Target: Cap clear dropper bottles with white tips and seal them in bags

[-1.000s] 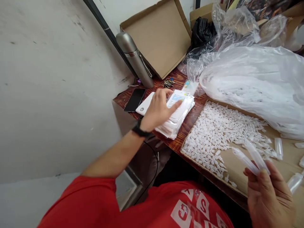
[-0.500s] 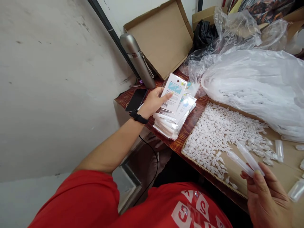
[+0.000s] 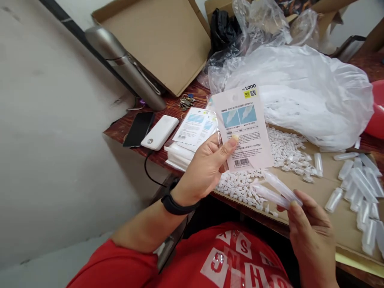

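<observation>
A printed white card packet with two blue pictures and a barcode is pinched upright in my left hand. My right hand holds two translucent plastic tubes side by side in a narrow V, their far ends close below the packet. Behind my left hand lies a stack of similar packets on the table. Many small white caps cover the left part of a cardboard tray beneath the packet and tubes.
More clear tubes are heaped at the tray's right, below a large plastic bag. A black phone, white power bank, keys and a steel flask stand or lie at left. Behind them leans an open cardboard box.
My left hand has lifted one packet off the stack and brought it right, near the tubes. The view has turned rightward. My right hand still holds both tubes.
</observation>
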